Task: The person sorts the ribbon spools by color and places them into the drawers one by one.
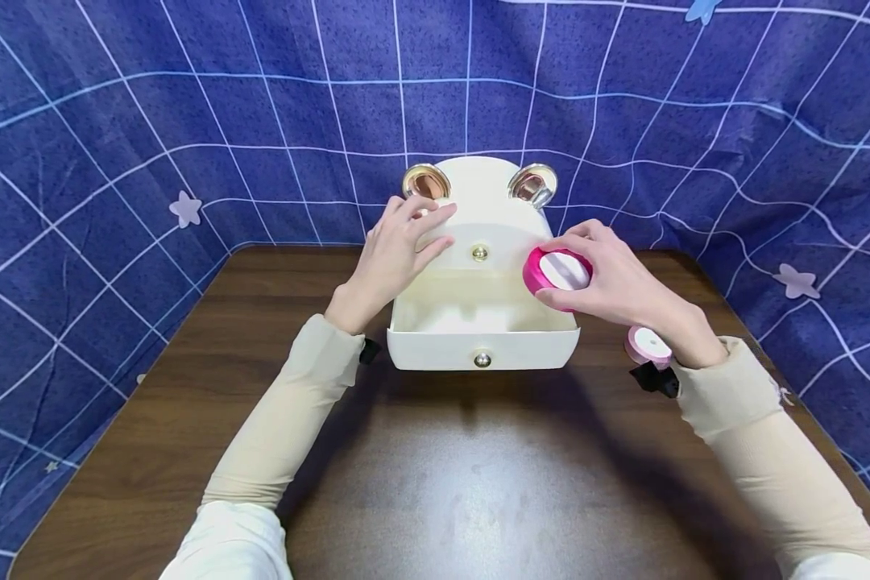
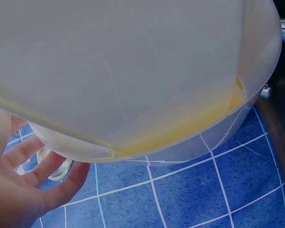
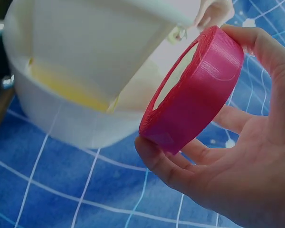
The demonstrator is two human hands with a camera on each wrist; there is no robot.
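Note:
A white drawer box (image 1: 478, 234) with round gold ears stands at the back of the table. Its lower drawer (image 1: 486, 350) is pulled out toward me, a small knob on its front. My left hand (image 1: 395, 250) is at the box's upper left, fingers loosely bent; the left wrist view has the fingertips (image 2: 78, 178) right at its side. My right hand (image 1: 602, 270) holds a roll of bright pink ribbon (image 1: 532, 272) by its edges, beside the drawer's right side. In the right wrist view, thumb and fingers grip the ribbon roll (image 3: 197, 95) from opposite sides.
A pale pink ribbon roll (image 1: 648, 345) lies on the brown table (image 1: 435, 483), under my right wrist. A small light-coloured item (image 1: 783, 393) sits near the right edge. Behind the table hangs a blue grid-patterned cloth (image 1: 297, 105) with stars.

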